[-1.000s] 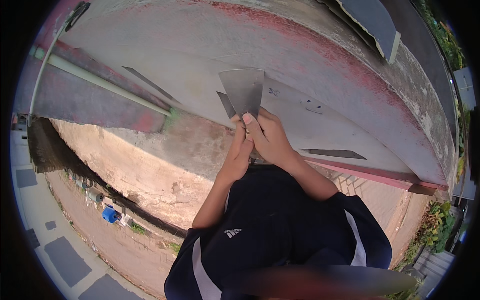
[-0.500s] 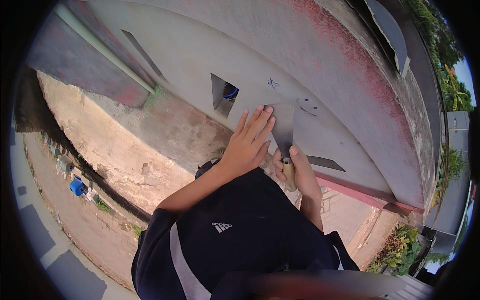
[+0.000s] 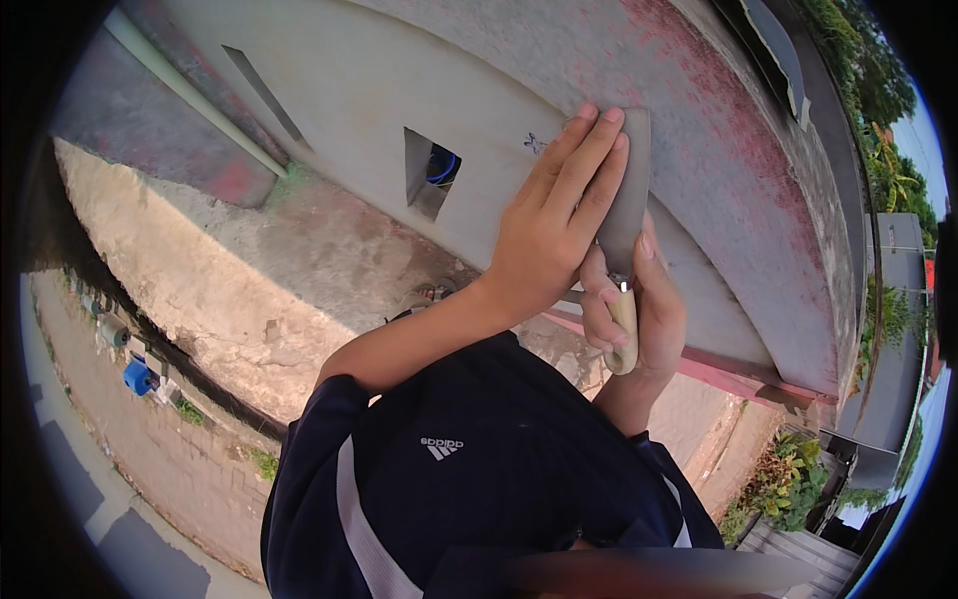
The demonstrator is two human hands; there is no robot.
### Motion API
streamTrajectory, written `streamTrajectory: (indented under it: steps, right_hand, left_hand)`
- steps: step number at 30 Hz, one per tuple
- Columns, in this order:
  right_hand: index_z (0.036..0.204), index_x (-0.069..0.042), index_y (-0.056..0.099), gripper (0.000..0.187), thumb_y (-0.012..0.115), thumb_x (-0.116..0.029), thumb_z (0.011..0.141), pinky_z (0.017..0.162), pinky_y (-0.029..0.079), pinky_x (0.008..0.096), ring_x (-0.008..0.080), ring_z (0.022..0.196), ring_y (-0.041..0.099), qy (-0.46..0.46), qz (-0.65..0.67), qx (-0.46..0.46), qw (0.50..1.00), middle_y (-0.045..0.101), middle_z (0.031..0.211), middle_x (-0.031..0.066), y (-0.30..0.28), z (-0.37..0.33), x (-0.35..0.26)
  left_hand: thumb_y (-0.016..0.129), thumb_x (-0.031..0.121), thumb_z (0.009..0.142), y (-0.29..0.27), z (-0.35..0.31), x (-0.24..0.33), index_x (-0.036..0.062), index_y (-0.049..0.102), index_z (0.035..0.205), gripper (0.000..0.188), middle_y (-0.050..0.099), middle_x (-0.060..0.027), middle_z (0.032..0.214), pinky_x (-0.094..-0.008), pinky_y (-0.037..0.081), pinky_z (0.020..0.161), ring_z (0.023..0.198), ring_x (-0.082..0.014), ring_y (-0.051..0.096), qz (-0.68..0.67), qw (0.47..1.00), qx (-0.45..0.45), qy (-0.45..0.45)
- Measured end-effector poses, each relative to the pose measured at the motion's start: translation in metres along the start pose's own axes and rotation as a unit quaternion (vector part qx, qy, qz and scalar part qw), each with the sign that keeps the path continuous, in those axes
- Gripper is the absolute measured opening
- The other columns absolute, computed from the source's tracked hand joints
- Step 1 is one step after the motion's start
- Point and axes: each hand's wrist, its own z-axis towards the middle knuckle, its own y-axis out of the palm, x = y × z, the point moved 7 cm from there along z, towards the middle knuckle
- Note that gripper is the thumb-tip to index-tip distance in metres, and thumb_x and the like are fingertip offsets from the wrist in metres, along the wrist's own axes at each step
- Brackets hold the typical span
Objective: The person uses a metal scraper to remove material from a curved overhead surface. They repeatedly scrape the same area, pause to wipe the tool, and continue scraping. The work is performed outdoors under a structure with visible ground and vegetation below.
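A putty knife [image 3: 631, 190] with a broad grey metal blade and a pale wooden handle points up and away from me, in front of the wall. My right hand [image 3: 654, 304] is closed round its handle, the thumb running up along the base of the blade. Flat and outstretched, my left hand [image 3: 547, 235] lies against the left side of the blade, its fingertips near the blade's far corner. The left fingers cover part of the blade.
A low pale wall [image 3: 339, 90] with cut-out openings runs across ahead, a blue coiled thing [image 3: 440, 165] showing through one. A pale pipe [image 3: 200, 95] stands at the left. Concrete ground [image 3: 239, 290], a blue container [image 3: 138, 376] and plants [image 3: 783, 479] lie around.
Both hands and the putty knife have moved farther up and to the right. The blade has turned and now looks narrower, with the left hand still against it.
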Motion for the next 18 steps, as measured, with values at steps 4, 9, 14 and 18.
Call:
streamTrajectory:
  steps: [4, 9, 14, 18]
  right_hand:
    - [0.158, -0.009, 0.019, 0.053, 0.028, -0.031, 0.111, 0.029, 0.024, 0.0214, 0.0055, 0.031, 0.025, -0.004, 0.001, 0.012, 1.0, 0.038, 0.066, 0.0029, 0.008, -0.001, -0.001]
    - [0.158, -0.01, 0.019, 0.053, 0.028, -0.032, 0.111, 0.029, 0.023, 0.0205, 0.0045, 0.031, 0.024, 0.031, -0.012, 0.047, 0.998, 0.038, 0.065, 0.0023, 0.013, -0.002, -0.004]
    - [0.158, -0.009, 0.02, 0.053, 0.028, -0.033, 0.111, 0.029, 0.023, 0.0198, 0.0038, 0.032, 0.023, 0.033, -0.019, 0.043, 0.998, 0.038, 0.064, 0.0024, 0.018, 0.002, -0.01]
    - [0.158, -0.009, 0.02, 0.053, 0.028, -0.032, 0.111, 0.029, 0.023, 0.0195, 0.0036, 0.032, 0.023, 0.048, -0.005, 0.033, 0.998, 0.038, 0.063, 0.0028, 0.02, 0.005, -0.011]
  left_hand:
    - [0.061, 0.012, 0.08, -0.005, 0.005, 0.005, -0.0072, 0.06, 0.129, 0.053, 0.053, -0.0182, 0.144, -0.043, 0.05, 0.104, 0.127, -0.0373, 0.055, 0.04, 0.999, 0.016, -0.001]
    - [0.062, 0.009, 0.077, -0.01, 0.012, 0.003, -0.0074, 0.064, 0.123, 0.049, 0.057, -0.0168, 0.139, -0.0382, 0.054, 0.098, 0.121, -0.0334, 0.058, 0.084, 0.996, 0.025, 0.009]
    - [0.063, 0.009, 0.075, -0.012, 0.02, 0.009, -0.0066, 0.067, 0.118, 0.046, 0.061, -0.0167, 0.134, -0.0382, 0.057, 0.094, 0.114, -0.0318, 0.062, 0.149, 0.988, 0.043, 0.018]
    - [0.062, 0.009, 0.076, -0.017, 0.024, 0.007, -0.0056, 0.068, 0.116, 0.043, 0.062, -0.017, 0.132, -0.0388, 0.058, 0.093, 0.106, -0.0315, 0.066, 0.176, 0.984, 0.039, 0.003]
